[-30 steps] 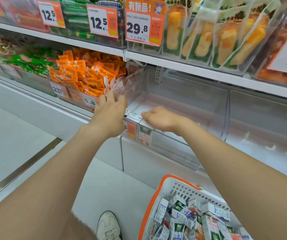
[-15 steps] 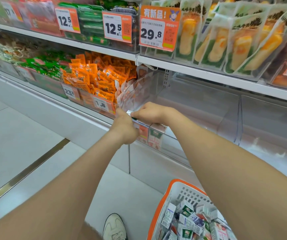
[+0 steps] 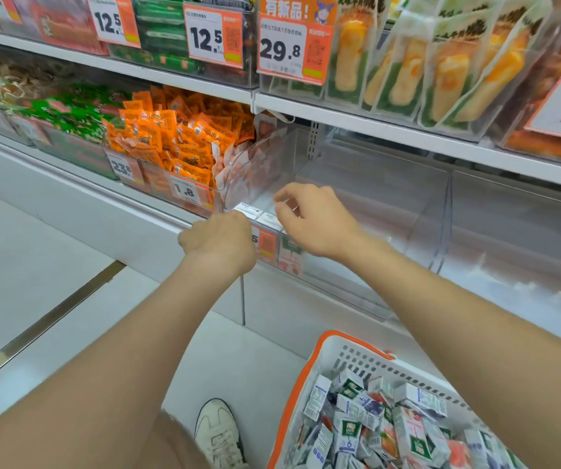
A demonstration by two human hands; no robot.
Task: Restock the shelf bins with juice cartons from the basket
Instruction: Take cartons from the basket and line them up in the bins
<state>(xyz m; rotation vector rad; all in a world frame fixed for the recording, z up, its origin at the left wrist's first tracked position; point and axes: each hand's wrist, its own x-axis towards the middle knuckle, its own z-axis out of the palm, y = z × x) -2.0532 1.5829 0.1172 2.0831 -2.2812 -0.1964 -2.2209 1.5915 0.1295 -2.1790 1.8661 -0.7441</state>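
1. The left hand (image 3: 218,242) is at the front edge of the clear bin (image 3: 421,211). Its back faces up and its fingers are curled under, out of sight. I cannot tell if it holds anything.
2. The right hand (image 3: 318,220) is just to the right of the left hand, over the front of the same bin. Its fingers are bent and the tips are blurry. I cannot tell if they pinch anything.
3. 2 small white boxes (image 3: 250,209) sit side by side at the front left of the bin, between the 2 hands. They look like cartons. The right fingertips are just beside them.
4. The rest of the bin looks bare.
5. 2 tags (image 3: 267,245) hang on the bin's front, under the boxes.
6. To the left is a bin full of orange packs (image 3: 170,137), with a 1.8 tag (image 3: 186,191).
7. Above the bins is a white shelf (image 3: 390,132), with a big 29.8 tag (image 3: 294,45).
8. The basket (image 3: 356,358) is low on the right, well apart from the bin. It is white with an orange rim.
9. The basket is full of juice cartons (image 3: 351,409), piled every which way.
10. A pale shoe (image 3: 219,431) stands on the floor left of the basket.
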